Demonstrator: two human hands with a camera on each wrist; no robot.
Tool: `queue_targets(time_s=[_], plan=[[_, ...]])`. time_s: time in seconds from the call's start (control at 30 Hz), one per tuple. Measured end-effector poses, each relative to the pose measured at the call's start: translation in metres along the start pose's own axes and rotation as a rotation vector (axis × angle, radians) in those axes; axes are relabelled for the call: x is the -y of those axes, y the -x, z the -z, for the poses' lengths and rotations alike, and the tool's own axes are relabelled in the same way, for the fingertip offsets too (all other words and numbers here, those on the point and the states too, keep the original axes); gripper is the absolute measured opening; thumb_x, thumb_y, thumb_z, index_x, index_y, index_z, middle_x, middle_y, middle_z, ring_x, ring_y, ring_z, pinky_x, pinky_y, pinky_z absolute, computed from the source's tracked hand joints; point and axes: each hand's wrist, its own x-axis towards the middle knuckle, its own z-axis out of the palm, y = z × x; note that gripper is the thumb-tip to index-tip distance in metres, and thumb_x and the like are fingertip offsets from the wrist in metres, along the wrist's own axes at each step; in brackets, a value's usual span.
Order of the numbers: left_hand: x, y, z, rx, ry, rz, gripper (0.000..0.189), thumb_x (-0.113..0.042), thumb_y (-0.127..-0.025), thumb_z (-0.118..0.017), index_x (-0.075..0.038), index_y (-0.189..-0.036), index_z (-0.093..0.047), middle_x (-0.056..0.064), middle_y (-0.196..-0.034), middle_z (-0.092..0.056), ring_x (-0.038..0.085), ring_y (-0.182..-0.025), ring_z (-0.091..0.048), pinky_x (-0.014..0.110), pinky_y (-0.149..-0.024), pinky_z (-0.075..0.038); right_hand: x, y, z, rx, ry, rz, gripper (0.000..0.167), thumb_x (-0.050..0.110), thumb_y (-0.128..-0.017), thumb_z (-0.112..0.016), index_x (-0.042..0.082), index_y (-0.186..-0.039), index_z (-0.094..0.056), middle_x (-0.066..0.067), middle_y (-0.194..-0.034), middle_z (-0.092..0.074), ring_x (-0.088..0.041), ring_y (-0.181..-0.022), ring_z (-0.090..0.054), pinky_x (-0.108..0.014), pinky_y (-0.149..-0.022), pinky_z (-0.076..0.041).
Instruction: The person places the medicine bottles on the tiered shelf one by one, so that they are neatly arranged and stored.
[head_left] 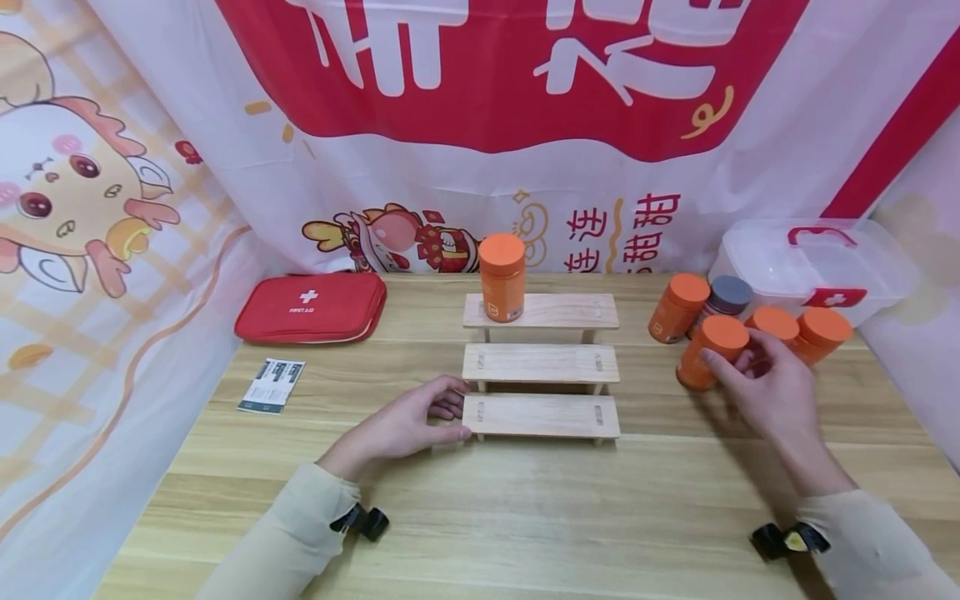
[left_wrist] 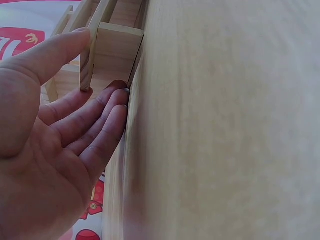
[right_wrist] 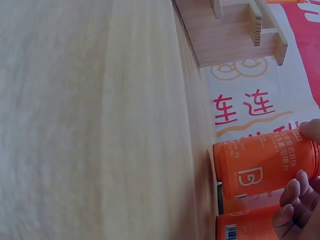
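Observation:
My left hand (head_left: 412, 418) is at the left end of a three-step wooden display stand (head_left: 540, 415). In the left wrist view its thumb and index finger pinch the end of the lowest board (left_wrist: 86, 67), while the other fingers reach low beside the table. At the right, my right hand (head_left: 776, 387) grips an orange vitamin bottle (head_left: 708, 358) near its cap. The right wrist view shows that bottle (right_wrist: 265, 162) by its printed label, thumb at the neck and fingers along the side. Another orange bottle (head_left: 502, 283) stands upright on the top step, left of centre.
Around the right hand stand more orange bottles (head_left: 677, 310) and a grey-capped bottle (head_left: 729, 296). Behind them is a clear first-aid box (head_left: 817, 258). A red first-aid pouch (head_left: 311, 308) and a small printed card (head_left: 272, 385) lie at the left. A printed cloth (head_left: 420, 175) hangs behind.

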Motion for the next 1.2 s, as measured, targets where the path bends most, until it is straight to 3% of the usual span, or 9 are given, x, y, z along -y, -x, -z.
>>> queue_targets(time_s=[0.5,0.77,0.9,1.1,1.2], plan=[[0.0,0.0,0.0,0.003,0.005,0.008,0.057,-0.022,-0.098,-0.082,-0.007,-0.145,-0.054,0.01,-0.134,-0.067,0.024,-0.125,-0.065,0.042,-0.113,-0.058,0.022,0.009,0.017,-0.066,-0.095,0.095,0.047,0.04,-0.1,-0.077,0.013,-0.135,-0.062,-0.005,-0.104,-0.053,-0.015,-0.087,-0.048,-0.012,-0.065,-0.041],[0.003,-0.001,0.0,0.001,-0.002,0.018,0.057,-0.024,-0.098,-0.082,-0.009,-0.146,-0.054,0.009,-0.134,-0.068,0.023,-0.126,-0.065,0.039,-0.113,-0.058,0.042,0.006,0.023,-0.136,-0.144,0.209,0.051,0.029,-0.095,-0.085,0.012,-0.139,-0.067,0.012,-0.11,-0.051,-0.01,-0.092,-0.05,-0.004,-0.071,-0.043],[0.003,0.0,0.0,0.0,0.002,0.015,0.058,-0.024,-0.098,-0.082,-0.008,-0.146,-0.054,0.01,-0.135,-0.067,0.024,-0.126,-0.065,0.041,-0.113,-0.058,0.05,0.003,0.026,-0.126,-0.131,0.195,0.057,0.033,-0.096,-0.083,0.014,-0.146,-0.064,0.014,-0.119,-0.05,-0.008,-0.098,-0.05,-0.002,-0.075,-0.042],[0.003,0.0,0.0,-0.005,-0.001,0.007,0.057,-0.023,-0.098,-0.082,-0.008,-0.146,-0.054,0.009,-0.134,-0.068,0.023,-0.125,-0.065,0.039,-0.112,-0.058,0.062,-0.002,0.026,-0.116,-0.136,0.187,0.059,0.033,-0.098,-0.081,0.011,-0.149,-0.061,0.004,-0.125,-0.053,-0.006,-0.103,-0.051,0.0,-0.079,-0.043],[0.002,-0.001,0.0,-0.005,-0.002,0.012,0.057,-0.023,-0.098,-0.082,-0.01,-0.146,-0.055,0.006,-0.134,-0.068,0.021,-0.125,-0.066,0.036,-0.112,-0.058,0.07,-0.004,0.025,-0.109,-0.157,0.173,0.06,0.034,-0.098,-0.081,0.012,-0.15,-0.06,0.009,-0.124,-0.052,-0.006,-0.106,-0.052,0.0,-0.082,-0.044]])
